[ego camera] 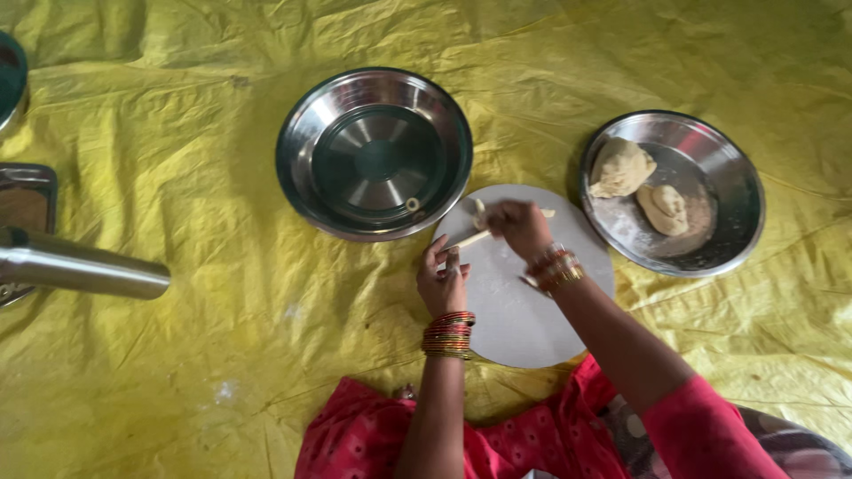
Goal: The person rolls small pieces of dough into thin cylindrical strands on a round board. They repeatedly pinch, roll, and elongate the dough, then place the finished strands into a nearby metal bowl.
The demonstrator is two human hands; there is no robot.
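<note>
Looking down from the head view: right hand (517, 226) is closing its grip around a thin pale stick-like piece (469, 239), possibly rolled dough, over the far-left edge of the round white board (532, 310). The piece's long axis is running left-down toward the left hand (442, 282), which is lying nearer its free end, fingers loosely curled, touching the board rim. Two dough lumps (621, 167) are sitting in the steel plate (737, 231) to the right; an empty steel bowl (306, 191) is sitting beyond, on yellow sheeting (177, 355).
</note>
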